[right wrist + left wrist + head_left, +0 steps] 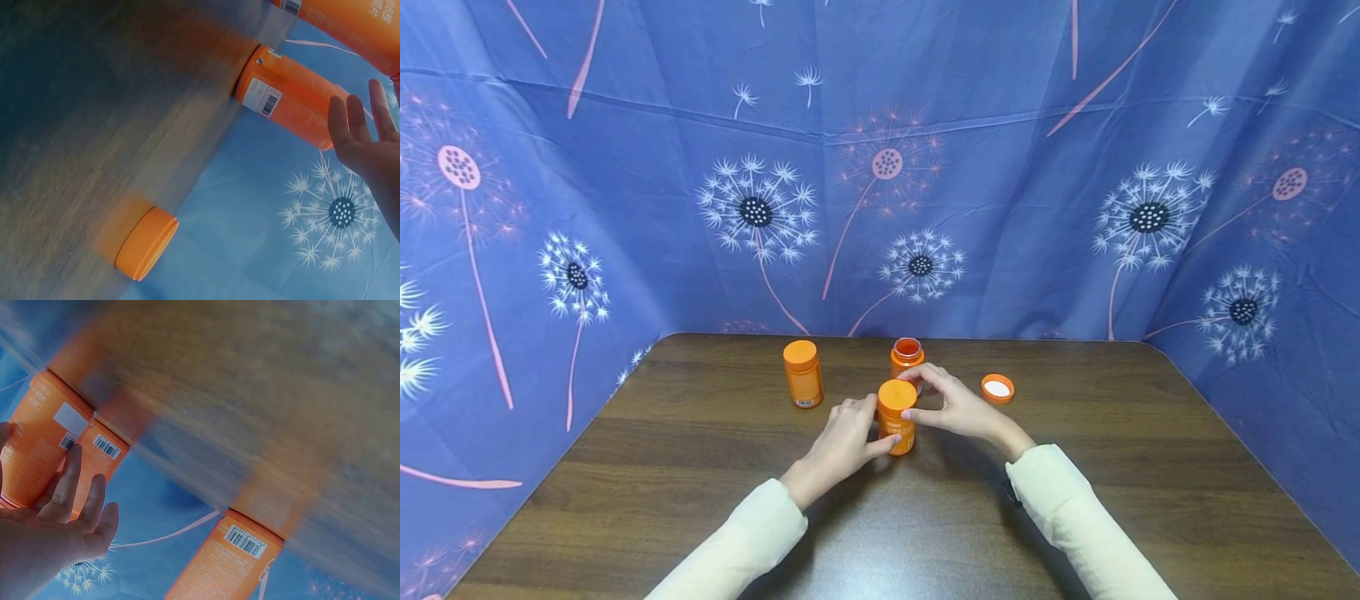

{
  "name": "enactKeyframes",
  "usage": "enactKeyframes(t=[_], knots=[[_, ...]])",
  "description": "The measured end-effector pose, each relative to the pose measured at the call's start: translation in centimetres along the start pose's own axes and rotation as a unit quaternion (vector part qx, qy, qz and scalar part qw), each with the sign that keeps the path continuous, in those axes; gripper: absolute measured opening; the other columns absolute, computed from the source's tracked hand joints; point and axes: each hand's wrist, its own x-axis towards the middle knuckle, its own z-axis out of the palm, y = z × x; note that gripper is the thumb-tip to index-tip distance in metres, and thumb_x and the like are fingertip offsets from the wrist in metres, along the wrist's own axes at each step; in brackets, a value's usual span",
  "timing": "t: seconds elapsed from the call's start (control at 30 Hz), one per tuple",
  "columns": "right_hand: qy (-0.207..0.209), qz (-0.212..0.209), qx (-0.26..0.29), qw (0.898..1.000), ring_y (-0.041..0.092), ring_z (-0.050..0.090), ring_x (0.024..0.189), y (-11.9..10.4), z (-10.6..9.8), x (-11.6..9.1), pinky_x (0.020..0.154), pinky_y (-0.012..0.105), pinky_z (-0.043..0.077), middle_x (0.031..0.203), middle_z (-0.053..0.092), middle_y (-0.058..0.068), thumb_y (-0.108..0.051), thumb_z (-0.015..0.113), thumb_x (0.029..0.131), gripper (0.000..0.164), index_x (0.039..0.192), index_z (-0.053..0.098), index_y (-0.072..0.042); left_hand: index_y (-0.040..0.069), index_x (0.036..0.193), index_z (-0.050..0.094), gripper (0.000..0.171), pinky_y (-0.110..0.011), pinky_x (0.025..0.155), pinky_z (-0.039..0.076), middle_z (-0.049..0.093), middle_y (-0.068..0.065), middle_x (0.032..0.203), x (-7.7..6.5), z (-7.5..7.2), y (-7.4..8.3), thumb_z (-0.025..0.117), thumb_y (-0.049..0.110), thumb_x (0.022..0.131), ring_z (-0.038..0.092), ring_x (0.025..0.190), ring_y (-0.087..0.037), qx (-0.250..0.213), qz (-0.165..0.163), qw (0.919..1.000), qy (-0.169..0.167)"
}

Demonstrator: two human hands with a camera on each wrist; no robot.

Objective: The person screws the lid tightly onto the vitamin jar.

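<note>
In the head view, a lidded orange bottle [897, 427] stands upright in the middle of the table. My left hand [841, 440] grips its body from the left, thumb across the front. From the right, my right hand [955, 408] pinches the orange lid [897, 395] between thumb and index finger, its other fingers extended in the right wrist view. Just behind stands an uncapped orange bottle [905, 356], partly hidden by the lidded one and my right hand. The left wrist view shows the gripped bottle [44, 434] beside the fingers.
Another lidded orange bottle [804, 382] stands back left on the brown wooden table [700, 467]. A loose orange cap [997, 400] lies to the right, white inside facing up. A blue cloth [1000, 125] with dandelion prints hangs behind and at both sides.
</note>
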Motion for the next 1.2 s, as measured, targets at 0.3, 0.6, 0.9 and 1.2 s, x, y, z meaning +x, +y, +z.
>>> enactKeyframes(t=[0.3, 0.6, 0.9, 1.2], knots=[[0.037, 0.006, 0.005, 0.999, 0.021, 0.052, 0.095, 0.0, 0.8, 0.1, 0.086, 0.031, 0.042, 0.103, 0.056, 0.006, -0.018, 0.077, 0.072, 0.051, 0.113, 0.049, -0.006, 0.010, 0.103, 0.051, 0.042, -0.040, 0.080, 0.039, 0.063, -0.003, 0.086, 0.0, 0.0, 0.0, 0.066, 0.042, 0.080, 0.052, 0.079, -0.018, -0.004, 0.001, 1.0000, -0.002], [0.027, 0.012, 0.013, 0.999, 0.019, 0.051, 0.098, 0.2, 0.7, 0.1, 0.087, 0.031, 0.042, 0.107, 0.054, -0.001, -0.029, 0.076, 0.073, 0.055, 0.116, 0.048, -0.010, 0.010, 0.104, 0.051, 0.042, -0.040, 0.081, 0.039, 0.064, -0.002, 0.087, 0.0, 0.0, 0.0, 0.066, 0.042, 0.080, 0.053, 0.080, -0.018, -0.005, -0.002, 1.0000, -0.003], [-0.021, -0.015, 0.030, 0.999, 0.020, 0.049, 0.103, 0.5, -0.1, 0.0, 0.090, 0.031, 0.041, 0.123, 0.050, 0.000, -0.021, 0.070, 0.080, 0.055, 0.129, 0.046, -0.010, 0.010, 0.104, 0.051, 0.042, -0.042, 0.081, 0.040, 0.064, -0.003, 0.088, -0.1, -0.1, 0.1, 0.066, 0.041, 0.080, 0.054, 0.081, -0.020, 0.000, 0.000, 1.0000, -0.002], [-0.048, -0.020, 0.031, 0.998, 0.024, 0.048, 0.104, -1.4, -0.8, -0.3, 0.090, 0.031, 0.040, 0.129, 0.047, 0.011, -0.008, 0.064, 0.083, 0.053, 0.132, 0.044, -0.006, 0.009, 0.104, 0.051, 0.042, -0.042, 0.081, 0.040, 0.064, -0.005, 0.089, 0.0, 0.0, 0.0, 0.068, 0.039, 0.079, 0.055, 0.083, -0.021, 0.001, 0.001, 1.0000, 0.000]])
